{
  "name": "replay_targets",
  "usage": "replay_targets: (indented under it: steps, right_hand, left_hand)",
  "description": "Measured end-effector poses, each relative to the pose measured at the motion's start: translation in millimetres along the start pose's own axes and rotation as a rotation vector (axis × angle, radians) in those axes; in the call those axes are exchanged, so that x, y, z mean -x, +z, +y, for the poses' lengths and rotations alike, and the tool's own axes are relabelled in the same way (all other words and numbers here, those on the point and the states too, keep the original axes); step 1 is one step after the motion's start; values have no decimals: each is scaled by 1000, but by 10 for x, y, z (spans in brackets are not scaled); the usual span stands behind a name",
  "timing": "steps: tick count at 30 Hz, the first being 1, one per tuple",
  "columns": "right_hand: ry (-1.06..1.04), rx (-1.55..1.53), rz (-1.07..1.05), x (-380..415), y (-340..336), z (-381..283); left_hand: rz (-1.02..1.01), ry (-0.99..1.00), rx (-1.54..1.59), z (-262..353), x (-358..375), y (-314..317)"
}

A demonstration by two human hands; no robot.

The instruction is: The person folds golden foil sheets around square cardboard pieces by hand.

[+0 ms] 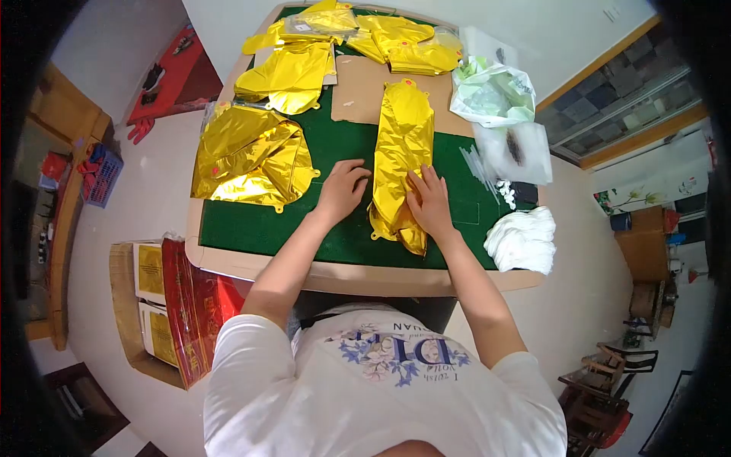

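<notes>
A long folded piece of gold foil (403,145) lies lengthwise on the green table surface (335,247). My right hand (430,199) rests flat on its lower right part, fingers spread. Just left of the foil, my left hand (345,188) hovers over or touches the green surface, its fingers curved and apart, holding nothing. A wider, crumpled gold foil piece (255,156) lies to the left of my left hand. Behind it is another folded gold foil piece (293,76), and more gold foil (403,44) lies at the far edge.
Brown cardboard (356,95) lies behind the foil. On the right are a plastic bag (493,95), clear thin sticks (478,167), small white pieces (505,192) and a white cloth bundle (521,238). An open carton (126,305) stands on the floor at left.
</notes>
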State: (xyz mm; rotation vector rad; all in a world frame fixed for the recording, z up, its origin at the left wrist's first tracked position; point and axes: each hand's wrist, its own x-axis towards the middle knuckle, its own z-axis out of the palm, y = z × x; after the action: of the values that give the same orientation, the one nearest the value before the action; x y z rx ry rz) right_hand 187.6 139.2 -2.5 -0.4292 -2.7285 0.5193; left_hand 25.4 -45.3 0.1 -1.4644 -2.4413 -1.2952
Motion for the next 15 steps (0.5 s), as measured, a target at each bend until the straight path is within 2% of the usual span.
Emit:
replay_targets:
  steps: [1,3,7,10,15]
  right_hand:
    - [-4,3,6,0,3,0]
    - [-7,7,12,3,3,5]
    - [-3,13,5,-1,-6,1]
    - [0,2,4,-5,-19,4]
    - [-3,-6,7,-3,-17,-16]
  left_hand:
    - [0,-2,2,94,33,-72]
    - [-96,-332,-13,278,104,-173]
    - [-73,-392,206,293,342,-15]
    - [-187,-620,411,459,332,-77]
    - [-224,-734,553,523,383,-37]
